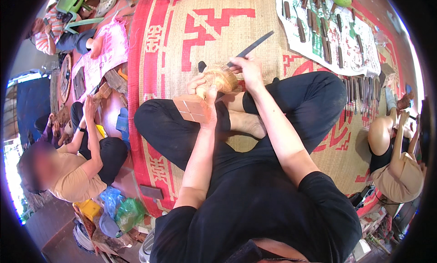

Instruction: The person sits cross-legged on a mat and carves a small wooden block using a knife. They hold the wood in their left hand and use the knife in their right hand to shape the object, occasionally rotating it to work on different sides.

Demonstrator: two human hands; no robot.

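Note:
My left hand [210, 94] is wrapped round a carved wooden piece [221, 80] in front of my crossed legs. Its square base [191, 108], marked with crossing pale lines, tilts up toward me, and its rounded far end is light yellow wood. A long, flat, dark file [255, 45] is gripped in my right hand [248, 71], pointing up and to the right. The near end of the file meets the right side of the carving, though my fingers partly hide the contact. A small black object [202, 66] shows just beyond my left hand.
A red-patterned straw mat [255, 24] lies under me. Several carving tools with wooden handles [325, 28] rest on a white cloth [371, 58] at the far right, with more chisels [359, 92] beside it. People sit at left [77, 172] and right [396, 172]. Plastic bags [129, 213] lie at lower left.

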